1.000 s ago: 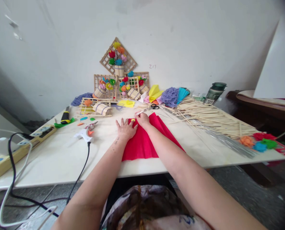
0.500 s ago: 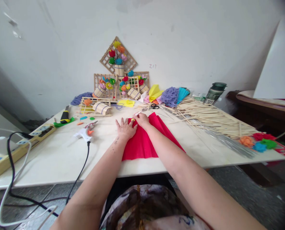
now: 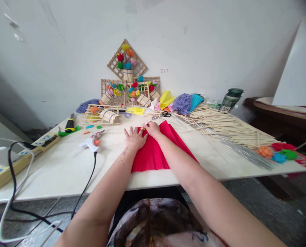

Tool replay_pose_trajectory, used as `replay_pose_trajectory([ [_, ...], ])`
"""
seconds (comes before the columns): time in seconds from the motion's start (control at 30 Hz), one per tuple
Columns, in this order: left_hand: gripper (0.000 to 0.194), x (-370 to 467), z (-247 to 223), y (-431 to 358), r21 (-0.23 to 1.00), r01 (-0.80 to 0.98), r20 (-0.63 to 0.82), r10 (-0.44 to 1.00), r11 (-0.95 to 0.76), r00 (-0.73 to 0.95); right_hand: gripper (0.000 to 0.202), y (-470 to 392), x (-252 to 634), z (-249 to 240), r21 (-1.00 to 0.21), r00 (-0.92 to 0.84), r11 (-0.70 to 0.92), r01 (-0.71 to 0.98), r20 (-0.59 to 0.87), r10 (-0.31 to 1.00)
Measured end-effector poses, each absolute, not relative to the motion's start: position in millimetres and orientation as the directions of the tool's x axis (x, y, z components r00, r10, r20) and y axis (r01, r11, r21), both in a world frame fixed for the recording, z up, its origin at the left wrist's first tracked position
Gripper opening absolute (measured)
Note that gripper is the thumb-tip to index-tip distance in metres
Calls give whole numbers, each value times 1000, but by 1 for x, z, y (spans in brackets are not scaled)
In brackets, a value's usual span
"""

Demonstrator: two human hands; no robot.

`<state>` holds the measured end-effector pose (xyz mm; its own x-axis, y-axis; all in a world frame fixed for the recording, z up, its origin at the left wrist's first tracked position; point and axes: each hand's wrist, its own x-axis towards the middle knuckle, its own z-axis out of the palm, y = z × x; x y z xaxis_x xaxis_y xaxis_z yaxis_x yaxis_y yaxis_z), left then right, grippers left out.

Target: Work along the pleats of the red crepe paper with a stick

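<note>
A sheet of red crepe paper (image 3: 153, 154) lies on the white table in front of me. My left hand (image 3: 135, 138) rests flat with fingers spread at the paper's upper left corner. A small yellow piece (image 3: 142, 128) shows by its fingertips. Just to the right, my right hand (image 3: 152, 129) is closed round a thin whitish pen (image 3: 147, 122), its tip near the yellow piece. The wrist of that hand lies over the red paper.
A hot glue gun (image 3: 91, 144) and power strip (image 3: 21, 159) are at the left, with a cutter (image 3: 70, 124). Scissors (image 3: 165, 114), purple yarn (image 3: 183, 104) and wooden sticks (image 3: 220, 125) lie beyond and right. Lattice frames (image 3: 113, 90) with paper flowers stand against the wall.
</note>
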<state>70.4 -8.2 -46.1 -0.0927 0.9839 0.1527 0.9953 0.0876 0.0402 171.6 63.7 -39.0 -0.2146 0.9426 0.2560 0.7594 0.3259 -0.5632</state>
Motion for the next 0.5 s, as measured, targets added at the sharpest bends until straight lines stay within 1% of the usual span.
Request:
replay_pose_trajectory([
  [0.13,62,70,-45,-8,43,996,148,985,82,-88,34,64,171,-39,-540,-206,313,781,251,946],
  [0.23,62,70,-45,-8,48,996,142,986,76,-82,32,65,172,-39,-530,-192,318,786,280,941],
  [0.37,61,69,-45,-9,53,996,149,986,69,-76,32,65,173,-40,-550,-158,334,766,342,926],
  [0.5,61,69,-45,-10,49,997,172,983,63,-71,34,66,173,-42,-568,-131,316,760,342,931],
])
